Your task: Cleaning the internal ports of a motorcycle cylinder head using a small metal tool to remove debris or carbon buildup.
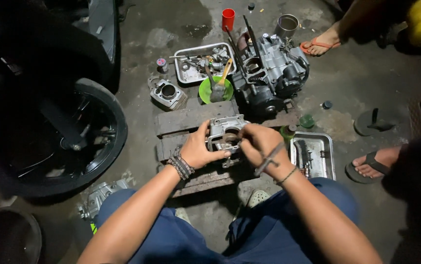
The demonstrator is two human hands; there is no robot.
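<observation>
1. A black tyre (64, 142) fills the floor (357, 83) to your left, well apart from your hands.
2. An engine block (269, 73) sits on the floor beyond the wooden boards (191, 118), touching their far right corner.
3. On the near part of those boards you hold a grey metal cylinder part (223, 133), its round bore facing up.
4. A metal tray (319, 156) lies just off the boards' right edge; another tray of small parts (193, 66) lies past their far edge, beside a green bowl (209, 93).
5. Your left hand (198, 149) wraps the cylinder part's left side, fingers closed on it.
6. Your right hand (259, 144) rests at the bore's right rim, gripping a thin metal tool (269, 159).
</observation>
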